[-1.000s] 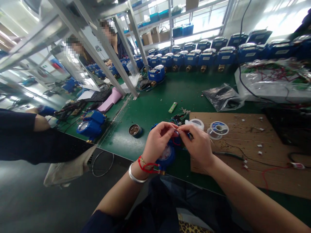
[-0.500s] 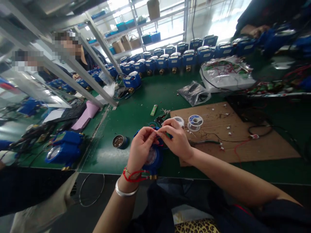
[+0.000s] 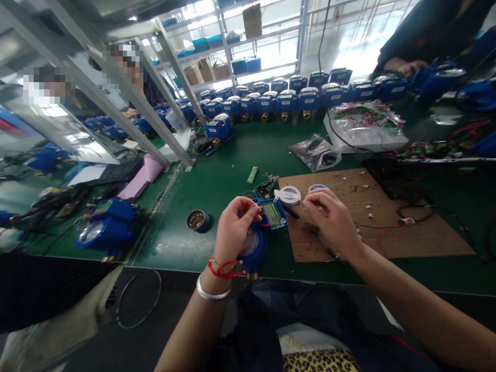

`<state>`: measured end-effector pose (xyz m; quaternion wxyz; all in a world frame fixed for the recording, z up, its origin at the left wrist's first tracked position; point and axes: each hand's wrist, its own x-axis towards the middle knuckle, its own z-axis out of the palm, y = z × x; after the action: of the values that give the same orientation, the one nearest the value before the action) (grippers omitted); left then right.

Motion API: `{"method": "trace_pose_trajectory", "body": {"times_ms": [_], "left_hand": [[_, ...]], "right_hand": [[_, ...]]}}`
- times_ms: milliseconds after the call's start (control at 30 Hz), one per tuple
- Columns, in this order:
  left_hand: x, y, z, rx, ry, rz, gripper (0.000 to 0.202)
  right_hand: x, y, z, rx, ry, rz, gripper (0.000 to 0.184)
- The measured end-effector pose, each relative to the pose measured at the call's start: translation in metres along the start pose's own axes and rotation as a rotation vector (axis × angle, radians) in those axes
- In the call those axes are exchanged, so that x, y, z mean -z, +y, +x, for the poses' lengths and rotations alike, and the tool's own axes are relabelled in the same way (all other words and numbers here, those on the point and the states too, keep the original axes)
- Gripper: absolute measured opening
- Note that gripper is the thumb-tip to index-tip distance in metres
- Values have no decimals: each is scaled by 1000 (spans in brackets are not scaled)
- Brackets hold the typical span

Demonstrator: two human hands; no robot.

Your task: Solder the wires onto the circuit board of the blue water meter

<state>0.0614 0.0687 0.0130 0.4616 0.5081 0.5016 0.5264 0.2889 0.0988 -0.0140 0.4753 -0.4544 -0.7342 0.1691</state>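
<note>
Just above the blue water meter, my left hand is closed in a pinch on a thin wire. The meter lies at the bench's front edge, its brass fitting towards me and its green circuit board with a display exposed. My right hand is held over the cardboard sheet, apart from the meter. Its thumb and fingers are drawn together; whatever is between them is too small to name. A solder spool is partly hidden behind it, and a white tape roll lies to its left.
A small pot of debris stands left of the meter. Another blue meter sits further left. Rows of blue meters line the back, with a plastic-wrapped package before them. A co-worker's hand is at far right.
My hands were together over the meter; the right has moved away to the right, over the cardboard. The left stays by the meter, whose display is now uncovered.
</note>
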Motion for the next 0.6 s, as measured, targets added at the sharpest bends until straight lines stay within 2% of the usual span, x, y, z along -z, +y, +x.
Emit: {"method": "trace_pose_trajectory", "body": {"times_ms": [233,333,467,533,600], "left_hand": [[4,-3,-1,-24,-15,-26,12],[2,-1,-1,-18,-27,-33,11],[-4,0,-2,-19,-41,-13,10],[-6,0,-2,-24,-44,-2,9],[-6,-1,-2,-19,-43,8,10]], "right_hand": [[22,49,-52,42,-332,-297,20],[32,65,-71,59,-407,-467,39],[41,72,-83,86,-445,-659,67],[44,70,-84,100,-471,-702,71],[46,67,-82,115,-500,-727,65]]}}
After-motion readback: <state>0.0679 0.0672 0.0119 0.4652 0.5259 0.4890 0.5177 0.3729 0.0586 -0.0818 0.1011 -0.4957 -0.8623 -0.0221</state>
